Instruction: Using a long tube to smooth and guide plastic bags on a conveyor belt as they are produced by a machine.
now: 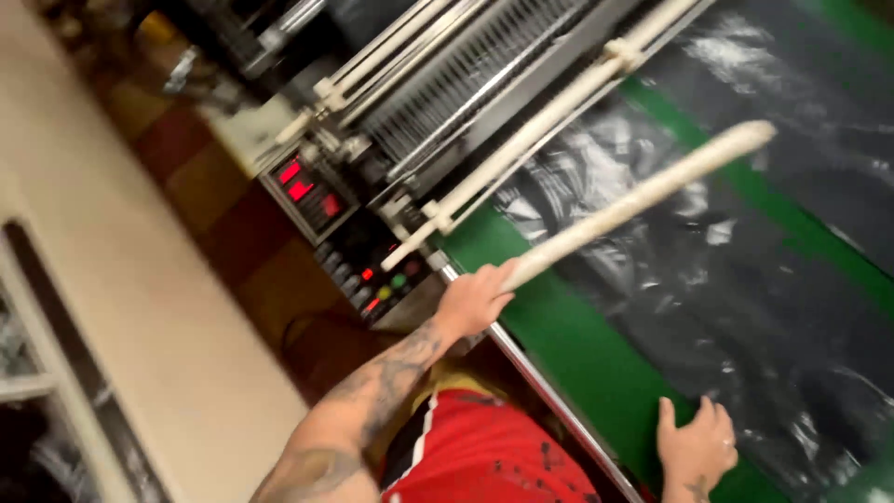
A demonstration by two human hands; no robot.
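Head view: the left hand (475,300), at centre frame, is clenched around the lower end of a pale rod (643,198) that slants up toward the upper right. The right hand (694,447), at the bottom right, lies spread flat on black film (745,307) over the green table (577,354).
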